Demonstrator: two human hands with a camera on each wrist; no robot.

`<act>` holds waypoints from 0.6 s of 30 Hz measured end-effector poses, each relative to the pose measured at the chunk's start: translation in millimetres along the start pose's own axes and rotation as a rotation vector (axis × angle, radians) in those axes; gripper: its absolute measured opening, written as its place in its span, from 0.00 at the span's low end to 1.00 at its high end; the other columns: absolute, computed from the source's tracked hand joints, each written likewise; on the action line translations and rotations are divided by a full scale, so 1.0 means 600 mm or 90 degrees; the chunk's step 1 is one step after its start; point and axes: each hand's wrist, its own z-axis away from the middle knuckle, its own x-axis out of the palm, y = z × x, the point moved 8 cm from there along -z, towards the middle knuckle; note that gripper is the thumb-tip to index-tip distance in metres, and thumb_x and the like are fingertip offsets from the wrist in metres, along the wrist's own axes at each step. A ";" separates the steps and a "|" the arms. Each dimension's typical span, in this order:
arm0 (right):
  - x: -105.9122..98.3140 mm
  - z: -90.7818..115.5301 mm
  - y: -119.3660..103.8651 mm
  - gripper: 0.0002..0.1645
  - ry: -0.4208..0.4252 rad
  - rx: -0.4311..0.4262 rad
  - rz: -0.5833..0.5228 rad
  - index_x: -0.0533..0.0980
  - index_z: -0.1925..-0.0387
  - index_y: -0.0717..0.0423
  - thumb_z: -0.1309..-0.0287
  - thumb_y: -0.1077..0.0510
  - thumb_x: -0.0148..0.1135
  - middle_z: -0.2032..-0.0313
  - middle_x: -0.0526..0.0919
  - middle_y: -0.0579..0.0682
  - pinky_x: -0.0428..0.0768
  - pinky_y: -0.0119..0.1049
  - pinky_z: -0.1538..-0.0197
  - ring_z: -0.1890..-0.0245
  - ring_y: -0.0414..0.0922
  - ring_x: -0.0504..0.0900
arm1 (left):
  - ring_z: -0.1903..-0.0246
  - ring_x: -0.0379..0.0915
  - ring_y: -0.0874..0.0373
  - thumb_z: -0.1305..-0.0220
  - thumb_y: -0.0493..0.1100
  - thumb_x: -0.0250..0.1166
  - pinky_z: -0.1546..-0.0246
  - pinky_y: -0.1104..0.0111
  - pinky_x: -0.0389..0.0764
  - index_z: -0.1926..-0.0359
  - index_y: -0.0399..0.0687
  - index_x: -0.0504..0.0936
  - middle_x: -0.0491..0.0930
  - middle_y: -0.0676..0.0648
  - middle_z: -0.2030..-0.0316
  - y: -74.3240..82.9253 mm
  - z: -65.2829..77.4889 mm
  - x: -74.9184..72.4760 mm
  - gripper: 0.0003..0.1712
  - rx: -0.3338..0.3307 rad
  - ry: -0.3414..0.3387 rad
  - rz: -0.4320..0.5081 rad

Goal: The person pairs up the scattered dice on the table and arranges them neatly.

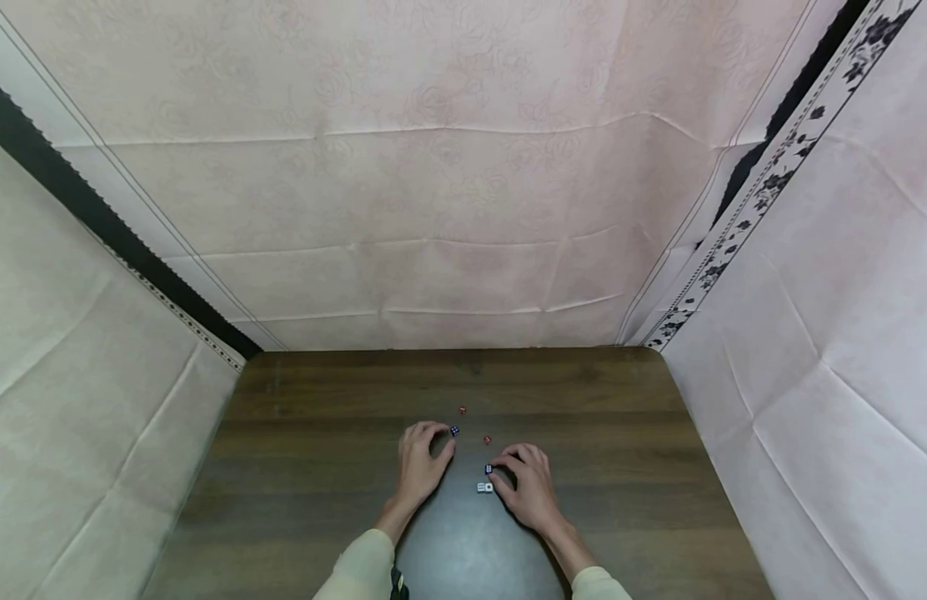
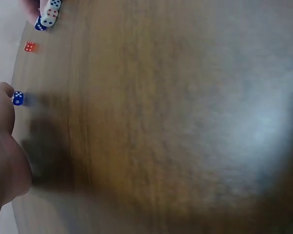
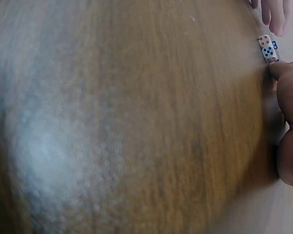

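Blue die point(image 1: 488, 469) pinched narrowly in right grip point(image 1: 530, 486), at twelve o'clock from white dice point(image 1: 484, 487): best moved without nudging. Cannot tell hold of left grip point(image 1: 421, 463) on second blue die point(image 1: 454, 431).

Dice point(image 2: 18, 98) bearing pips, no legible lettering

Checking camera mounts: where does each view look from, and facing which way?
Head: worn on the head, facing forward and down at the table; left hand, right hand, sleeves show.
Left wrist: worn there, looking across the table; left hand at left edge.
Right wrist: worn there, looking across the table; right hand at right edge.
Shared by both wrist views: white dice, both hands.
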 end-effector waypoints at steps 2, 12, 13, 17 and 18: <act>0.000 0.001 0.000 0.11 0.000 0.000 0.003 0.93 0.54 0.48 0.37 0.57 0.85 0.50 0.87 0.49 0.70 0.65 0.29 0.41 0.56 0.81 | 0.42 0.82 0.37 0.33 0.41 0.82 0.32 0.35 0.75 0.48 0.45 0.93 0.90 0.41 0.47 -0.003 -0.005 0.003 0.14 0.006 0.005 -0.012; 0.002 0.001 0.003 0.11 -0.009 0.006 0.004 0.93 0.53 0.47 0.36 0.56 0.85 0.50 0.87 0.49 0.70 0.65 0.29 0.41 0.55 0.81 | 0.39 0.80 0.38 0.31 0.45 0.82 0.24 0.35 0.66 0.48 0.47 0.93 0.90 0.41 0.46 -0.010 -0.017 0.017 0.14 -0.026 -0.026 -0.049; 0.002 0.001 0.003 0.11 -0.009 0.006 0.004 0.93 0.53 0.47 0.36 0.56 0.85 0.50 0.87 0.48 0.70 0.65 0.29 0.41 0.55 0.81 | 0.39 0.80 0.38 0.31 0.45 0.82 0.24 0.35 0.65 0.48 0.47 0.93 0.90 0.41 0.46 -0.009 -0.017 0.018 0.14 -0.028 -0.026 -0.050; 0.003 0.001 0.005 0.11 -0.004 0.003 0.009 0.93 0.54 0.47 0.36 0.56 0.85 0.50 0.87 0.48 0.70 0.64 0.30 0.41 0.55 0.81 | 0.40 0.79 0.38 0.31 0.45 0.82 0.24 0.34 0.64 0.49 0.47 0.94 0.89 0.41 0.46 -0.009 -0.017 0.020 0.13 -0.030 -0.022 -0.057; 0.003 0.001 0.005 0.11 -0.005 0.004 0.009 0.93 0.54 0.47 0.36 0.56 0.85 0.50 0.87 0.48 0.70 0.64 0.29 0.41 0.55 0.81 | 0.41 0.79 0.38 0.31 0.45 0.82 0.24 0.34 0.64 0.49 0.47 0.94 0.89 0.41 0.47 -0.009 -0.018 0.021 0.13 -0.029 -0.021 -0.058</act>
